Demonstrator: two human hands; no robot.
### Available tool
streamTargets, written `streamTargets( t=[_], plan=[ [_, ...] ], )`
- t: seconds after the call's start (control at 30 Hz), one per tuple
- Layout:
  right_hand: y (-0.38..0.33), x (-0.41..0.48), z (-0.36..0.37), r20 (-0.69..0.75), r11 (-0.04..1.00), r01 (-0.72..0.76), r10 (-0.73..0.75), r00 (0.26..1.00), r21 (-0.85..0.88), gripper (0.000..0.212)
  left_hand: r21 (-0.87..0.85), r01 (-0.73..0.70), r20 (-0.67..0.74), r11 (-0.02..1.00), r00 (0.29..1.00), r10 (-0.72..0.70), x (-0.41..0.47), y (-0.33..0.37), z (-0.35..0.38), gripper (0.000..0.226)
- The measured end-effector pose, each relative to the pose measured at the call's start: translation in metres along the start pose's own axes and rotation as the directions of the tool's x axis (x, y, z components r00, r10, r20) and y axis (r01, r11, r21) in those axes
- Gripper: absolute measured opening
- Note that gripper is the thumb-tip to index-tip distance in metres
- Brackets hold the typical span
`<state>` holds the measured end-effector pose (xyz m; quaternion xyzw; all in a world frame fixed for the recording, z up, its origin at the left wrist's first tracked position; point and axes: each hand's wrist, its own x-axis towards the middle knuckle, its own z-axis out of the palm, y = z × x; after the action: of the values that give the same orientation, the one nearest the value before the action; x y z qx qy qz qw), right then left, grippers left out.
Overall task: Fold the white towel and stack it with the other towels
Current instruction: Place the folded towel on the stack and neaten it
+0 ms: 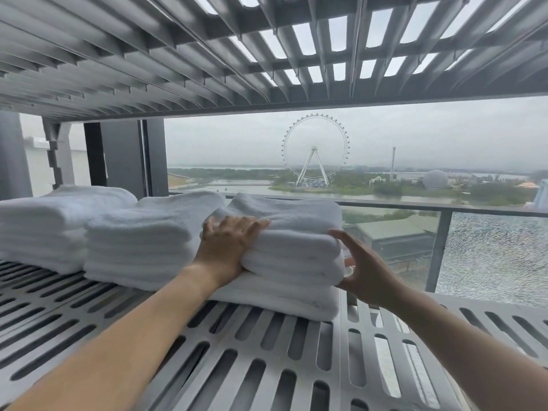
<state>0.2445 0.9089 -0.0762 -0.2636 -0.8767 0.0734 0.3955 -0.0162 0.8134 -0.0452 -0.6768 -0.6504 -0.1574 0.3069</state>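
Note:
A pile of folded white towels (293, 256) lies on the slotted grey shelf (237, 360), right of centre. My left hand (228, 244) presses flat against the pile's left front side, fingers spread over its upper edge. At the pile's right front corner my right hand (361, 271) has its thumb raised and its fingers curled toward the towels, holding nothing. Two more piles of folded white towels stand to the left: a middle pile (142, 241) and a far-left pile (50, 223).
Another slotted grey shelf (207, 54) hangs close overhead. Behind the shelf is a window with a glass railing (489, 247) and a city view. The shelf surface stretches bare toward me and to the right.

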Motion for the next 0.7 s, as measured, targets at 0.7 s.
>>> streamTargets(
  t=[0.7],
  plan=[
    [-0.003,0.011,0.005,0.041,0.997,-0.026,0.023,0.999,0.076,0.073,0.009,-0.081,-0.023,0.997,0.996,0.082,-0.006,-0.017,0.003,0.082]
  ],
)
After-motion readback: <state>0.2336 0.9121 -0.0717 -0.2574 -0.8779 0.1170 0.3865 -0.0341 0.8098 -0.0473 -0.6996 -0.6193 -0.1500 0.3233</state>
